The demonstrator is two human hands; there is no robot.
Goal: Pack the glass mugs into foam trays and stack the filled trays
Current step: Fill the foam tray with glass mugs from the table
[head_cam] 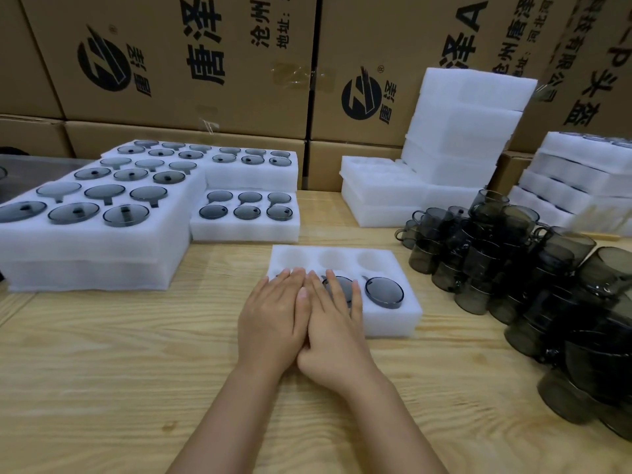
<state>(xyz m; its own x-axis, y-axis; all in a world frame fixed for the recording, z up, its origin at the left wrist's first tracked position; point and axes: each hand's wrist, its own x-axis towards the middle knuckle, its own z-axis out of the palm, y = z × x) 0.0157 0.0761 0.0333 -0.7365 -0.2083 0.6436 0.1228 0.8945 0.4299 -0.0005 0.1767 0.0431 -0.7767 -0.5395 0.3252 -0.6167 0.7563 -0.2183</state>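
Head view: left hand (273, 316) and right hand (333, 323) lie flat, side by side, on the foam tray's (393, 325) near row — each grip apart, fingers straight. One glass mug (383, 291) sits in its near-right pocket; loose mugs (496, 248) heap right on the bench (119, 354).

Left cardboard carton (164, 46), upper left: round ® logo, "唐泽", "沧州", "地址:", printed sideways. Right cardboard carton (595, 73), upper right: "有限公司", "头盔".

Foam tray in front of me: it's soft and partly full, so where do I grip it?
Probably grip the foam tray by its two short end walls, from left and right: it lies flat, mugs only in its near row.
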